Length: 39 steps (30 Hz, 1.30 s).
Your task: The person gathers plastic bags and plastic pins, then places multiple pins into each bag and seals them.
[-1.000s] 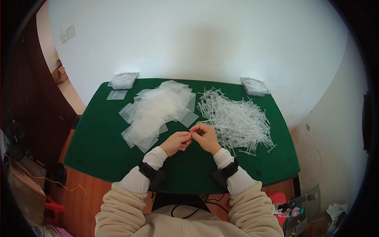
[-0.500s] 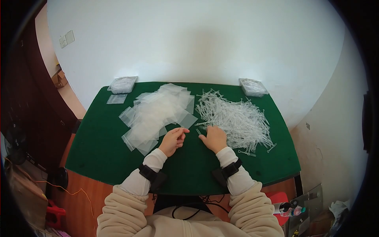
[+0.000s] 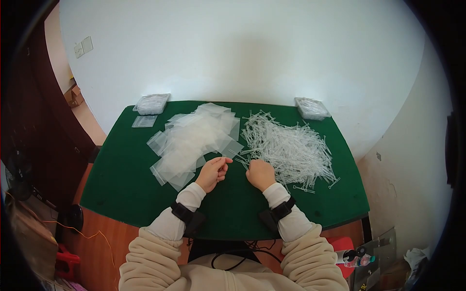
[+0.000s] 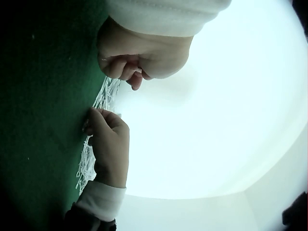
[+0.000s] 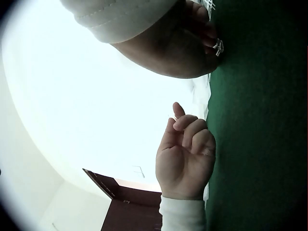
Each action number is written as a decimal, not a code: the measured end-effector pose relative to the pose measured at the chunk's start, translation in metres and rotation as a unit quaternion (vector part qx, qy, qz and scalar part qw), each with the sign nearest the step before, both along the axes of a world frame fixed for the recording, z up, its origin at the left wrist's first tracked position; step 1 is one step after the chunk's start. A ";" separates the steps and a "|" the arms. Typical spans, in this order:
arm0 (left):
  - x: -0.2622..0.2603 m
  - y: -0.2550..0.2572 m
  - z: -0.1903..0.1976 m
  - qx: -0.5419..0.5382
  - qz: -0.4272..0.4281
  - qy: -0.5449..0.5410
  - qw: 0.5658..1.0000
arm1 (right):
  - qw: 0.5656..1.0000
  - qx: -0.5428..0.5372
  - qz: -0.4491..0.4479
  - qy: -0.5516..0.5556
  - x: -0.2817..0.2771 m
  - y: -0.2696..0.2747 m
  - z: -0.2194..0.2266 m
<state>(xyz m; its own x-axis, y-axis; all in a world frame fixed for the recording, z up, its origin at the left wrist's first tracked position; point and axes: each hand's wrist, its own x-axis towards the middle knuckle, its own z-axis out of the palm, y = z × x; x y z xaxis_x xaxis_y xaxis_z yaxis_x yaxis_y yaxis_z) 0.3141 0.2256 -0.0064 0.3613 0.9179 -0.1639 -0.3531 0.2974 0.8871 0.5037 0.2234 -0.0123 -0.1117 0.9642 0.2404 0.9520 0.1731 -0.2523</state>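
Note:
Small, thin clear plastic pins, some with a ring at one end, lie in a large pile (image 3: 296, 150) on the right half of the table. My right hand (image 3: 260, 175) is down at the pile's near left edge, its thumb and fingertips pinching a small clear plastic pin (image 5: 219, 47). To its left, my left hand (image 3: 211, 174) is raised with its fingers curled and the index finger pointing right. A whitish bit shows between that thumb and index finger in the right wrist view; most of it is hidden. Beyond the left hand spread many clear zip bags (image 3: 194, 133).
A packed clear box (image 3: 151, 104) stands at the back left, with a flat bag (image 3: 144, 121) before it. Another packed box (image 3: 312, 108) is at the back right. The green-covered table (image 3: 126, 194) backs onto a white wall (image 3: 194, 53).
The hands were together at the fingertips and have parted. My right hand moved right to the pile's edge, then slightly back left with its fingers drawn in. The left hand stays nearly in place.

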 end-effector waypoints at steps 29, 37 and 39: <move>0.000 0.002 -0.003 -0.007 0.020 0.007 1.000 | 0.945 0.091 0.169 0.265 -0.021 -0.003 0.000; 0.001 -0.001 -0.001 -0.008 0.018 0.026 0.999 | 0.922 0.059 0.168 0.344 -0.022 -0.003 -0.001; 0.002 -0.001 0.000 -0.011 0.017 0.025 0.999 | 0.907 0.062 0.183 0.374 -0.021 -0.003 0.001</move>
